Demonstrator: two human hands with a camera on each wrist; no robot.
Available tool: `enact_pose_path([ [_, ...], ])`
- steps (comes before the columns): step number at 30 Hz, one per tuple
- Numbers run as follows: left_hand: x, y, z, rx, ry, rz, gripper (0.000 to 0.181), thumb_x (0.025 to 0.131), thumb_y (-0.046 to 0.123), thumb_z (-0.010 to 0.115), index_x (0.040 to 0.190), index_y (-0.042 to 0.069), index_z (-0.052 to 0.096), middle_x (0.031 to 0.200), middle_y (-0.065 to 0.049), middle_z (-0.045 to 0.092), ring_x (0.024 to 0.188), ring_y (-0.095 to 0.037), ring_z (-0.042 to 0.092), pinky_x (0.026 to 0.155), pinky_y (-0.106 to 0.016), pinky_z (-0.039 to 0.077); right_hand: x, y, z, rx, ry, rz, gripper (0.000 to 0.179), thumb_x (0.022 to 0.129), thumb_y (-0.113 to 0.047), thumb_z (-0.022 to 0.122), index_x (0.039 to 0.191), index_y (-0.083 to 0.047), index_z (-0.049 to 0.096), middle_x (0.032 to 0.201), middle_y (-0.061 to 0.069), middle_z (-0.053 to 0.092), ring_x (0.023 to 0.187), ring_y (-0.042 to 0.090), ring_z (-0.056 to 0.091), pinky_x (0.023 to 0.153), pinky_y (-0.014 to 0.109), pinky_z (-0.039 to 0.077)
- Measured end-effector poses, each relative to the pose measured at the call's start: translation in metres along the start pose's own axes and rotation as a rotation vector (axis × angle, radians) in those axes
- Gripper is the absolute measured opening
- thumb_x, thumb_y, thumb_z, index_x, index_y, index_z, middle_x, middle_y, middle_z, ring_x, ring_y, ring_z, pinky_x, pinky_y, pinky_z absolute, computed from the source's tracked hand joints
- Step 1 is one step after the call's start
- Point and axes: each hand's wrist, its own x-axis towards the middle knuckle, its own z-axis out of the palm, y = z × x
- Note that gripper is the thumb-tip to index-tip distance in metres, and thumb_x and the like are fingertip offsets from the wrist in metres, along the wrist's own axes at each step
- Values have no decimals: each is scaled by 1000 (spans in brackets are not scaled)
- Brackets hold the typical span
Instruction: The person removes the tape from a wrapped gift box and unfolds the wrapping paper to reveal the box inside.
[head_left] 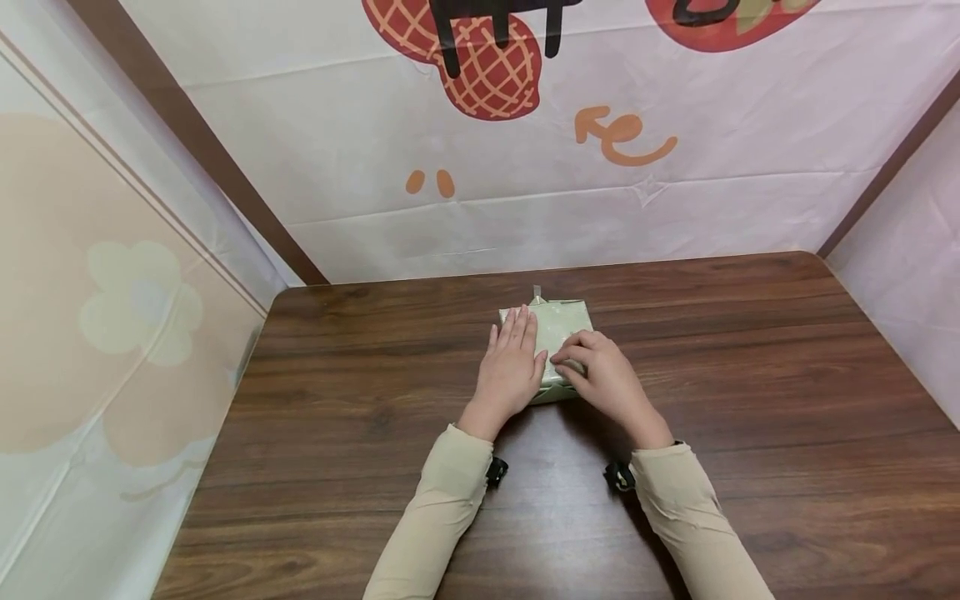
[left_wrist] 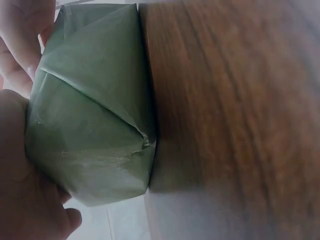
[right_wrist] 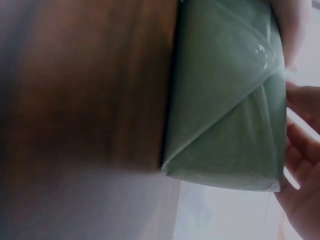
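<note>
the left hand (head_left: 512, 371) rests with its fingers straight and close together on top of a green wrapped package (head_left: 562, 318), covering its left part. the right hand (head_left: 606, 379) has bent fingers, the thumb and forefinger tips narrow together on the package's top, near the left thumb; whether they pinch any wrap, i cannot tell. the package sits on the brown worktop (head_left: 360, 375), beneath both hands' fingers. a pale strip (head_left: 537, 292) sticks up just beyond the left fingertips. below the fingers, the near side shows slanting folds. a printed cloth (head_left: 510, 233) hangs well beyond the fingertips.
</note>
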Motion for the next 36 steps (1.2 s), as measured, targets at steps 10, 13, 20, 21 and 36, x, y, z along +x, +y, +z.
enact_pose_path([
  [10, -3, 6, -6, 63, -49, -77, 64, 102, 44, 27, 152, 6, 13, 158, -9, 7, 144, -22, 2, 114, -48, 9, -22, -15, -4, -215, -81, -26, 41, 86, -24, 70, 123, -6, 64, 126, 13, 59, 116, 28, 53, 98, 48, 38],
  [13, -6, 13, -12, 131, -74, -100, 67, 100, 50, 26, 151, 7, 18, 157, -12, 13, 144, -25, 10, 113, -49, 12, -25, -14, -5, -213, -61, 5, 38, 87, -25, 68, 120, -6, 66, 125, 12, 60, 117, 27, 53, 99, 48, 37],
  [20, -20, 25, -23, 327, 105, -77, 45, 97, 43, 46, 127, 11, 58, 121, -11, 55, 110, -26, 49, 93, -41, 37, -26, -8, -11, -202, 7, 74, 30, 85, -22, 70, 109, -3, 70, 119, 11, 64, 114, 27, 57, 98, 50, 37],
  [21, -21, 25, -24, 339, 132, -69, 41, 96, 42, 49, 120, 12, 61, 114, -9, 57, 104, -25, 50, 88, -40, 38, -26, -6, -12, -202, 9, 77, 30, 85, -21, 71, 109, -3, 70, 119, 11, 64, 114, 27, 57, 98, 50, 37],
  [36, 7, -5, -17, 61, -30, 208, 60, 101, 38, 39, 149, 6, 26, 156, -9, 20, 143, -22, 15, 113, -41, 17, -25, 0, -18, -257, -39, 57, 33, 86, -17, 69, 114, 1, 67, 122, 12, 62, 117, 29, 55, 95, 50, 41],
])
